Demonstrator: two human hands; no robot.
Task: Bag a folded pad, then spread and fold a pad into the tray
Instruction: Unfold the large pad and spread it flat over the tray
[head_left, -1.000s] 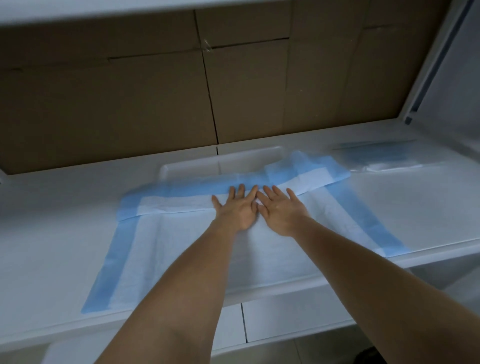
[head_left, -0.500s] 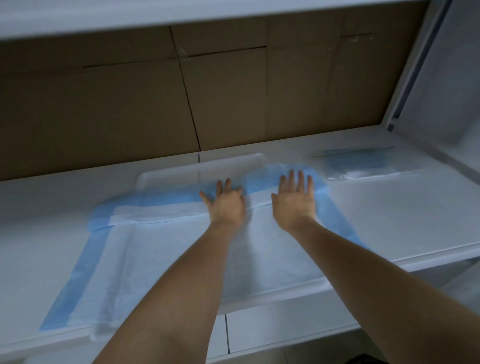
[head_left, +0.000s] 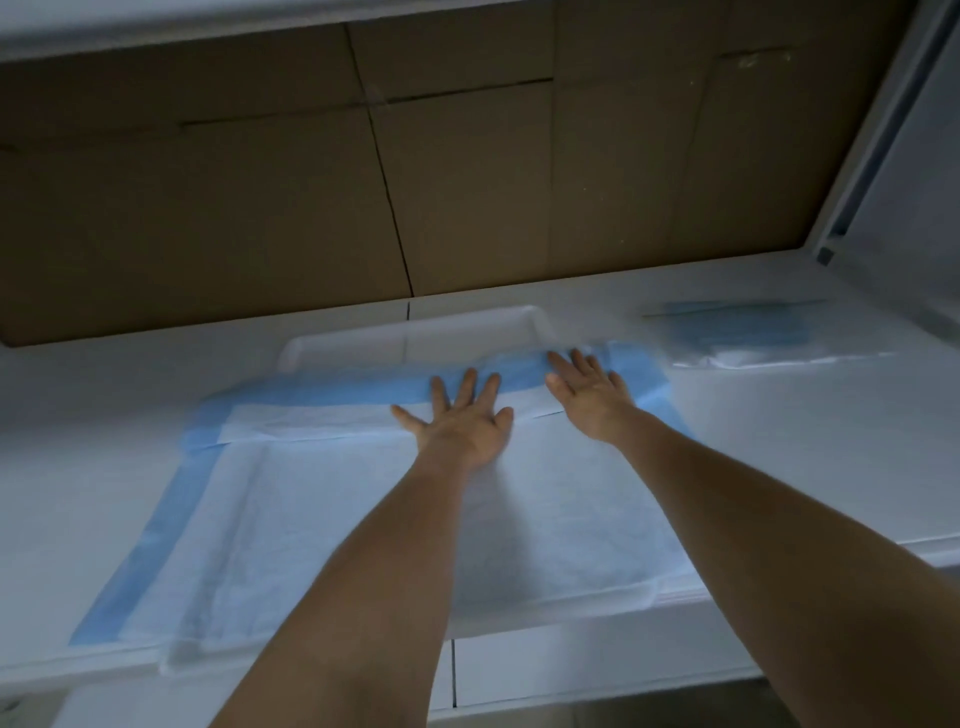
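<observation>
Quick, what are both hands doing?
Left hand: open, fingers flat, pressing the pad.
Right hand: open, flat on the pad's folded edge.

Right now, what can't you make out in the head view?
- Tray: its near part is hidden under the pad.
- Bagged pad: blurred and dim, so how it is folded and whether the bag is sealed can't be told.
- Pad's right edge: covered by the right forearm behind the right hand.
- Pad under the left hand: hidden.
</observation>
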